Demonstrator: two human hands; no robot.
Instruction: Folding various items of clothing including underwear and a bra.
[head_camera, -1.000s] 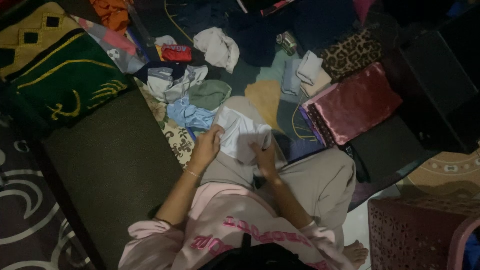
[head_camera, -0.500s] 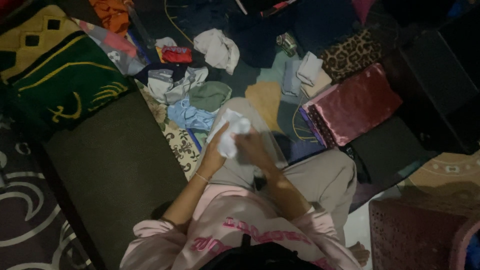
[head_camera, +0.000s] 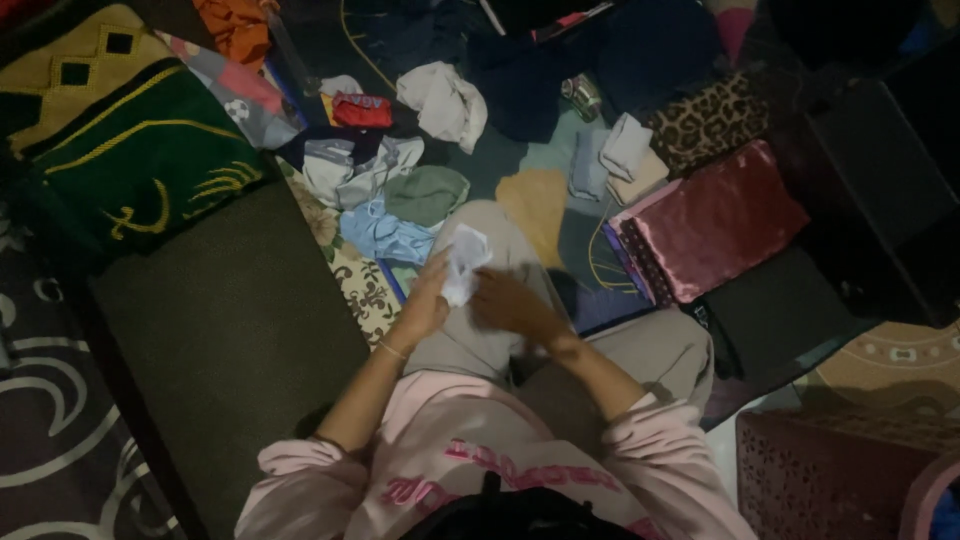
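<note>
I sit cross-legged on the floor in a pink top and beige trousers. My left hand (head_camera: 425, 305) grips a small white cloth (head_camera: 463, 262), folded narrow, over my left knee. My right hand (head_camera: 508, 305) lies just to the right of the cloth, fingers flat and blurred, touching or almost touching its lower edge. A light blue garment (head_camera: 383, 234) and a grey-green one (head_camera: 427, 192) lie on the floor just beyond my left hand.
Loose clothes lie scattered ahead: a white piece (head_camera: 443, 100), a red item (head_camera: 361, 109), an orange one (head_camera: 236, 27). Folded stacks stand right: pale cloths (head_camera: 628, 155), leopard print (head_camera: 708, 120), shiny maroon (head_camera: 712, 217). A green-yellow mat (head_camera: 120, 150) lies left, a perforated basket (head_camera: 850, 470) at lower right.
The white cloth was spread wide on my knee a second ago; it is now folded small. Both hands have come together over it and shifted slightly left.
</note>
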